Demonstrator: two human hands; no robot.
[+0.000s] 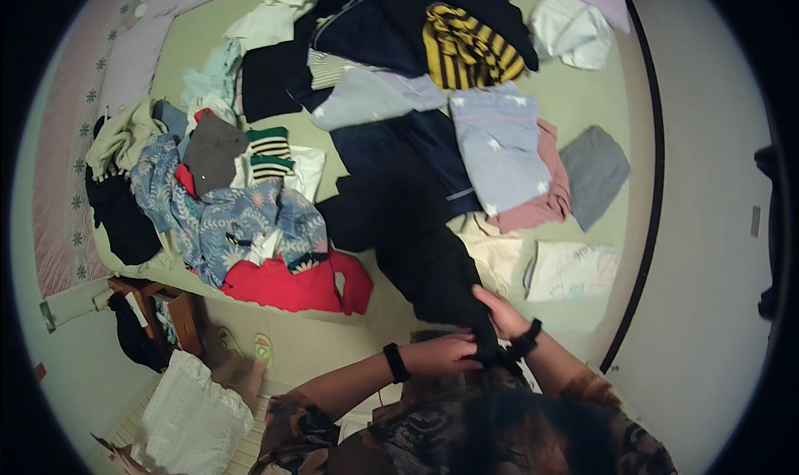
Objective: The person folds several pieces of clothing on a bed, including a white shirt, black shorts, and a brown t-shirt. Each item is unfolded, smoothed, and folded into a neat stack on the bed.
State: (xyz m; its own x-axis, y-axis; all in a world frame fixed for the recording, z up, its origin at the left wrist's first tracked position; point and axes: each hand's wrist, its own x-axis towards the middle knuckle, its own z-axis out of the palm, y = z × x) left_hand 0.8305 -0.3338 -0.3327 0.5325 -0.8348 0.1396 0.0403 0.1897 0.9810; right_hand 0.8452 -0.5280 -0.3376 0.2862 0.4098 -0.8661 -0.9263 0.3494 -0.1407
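Observation:
A black garment (418, 244) stretches from the middle of the bed to the front of my body. My right hand (502, 313) grips its right edge near the bed's front, thumb on top. Lower down, my left hand (444, 352) has its fingers on the near end of the same cloth, partly hidden by folds. The far part of the garment lies over dark navy clothing (437, 150). Close by on the right are a cream cloth (493, 247) and a folded white printed garment (571, 270).
Left of the black garment lie a blue floral garment (243, 219) and a red garment (287, 285). Light blue star-print clothing (499, 144), a grey folded cloth (596, 175) and a yellow-black striped knit (468, 47) lie beyond. Another person's slippered foot (263, 349) is at lower left, beside a wooden cabinet (181, 319).

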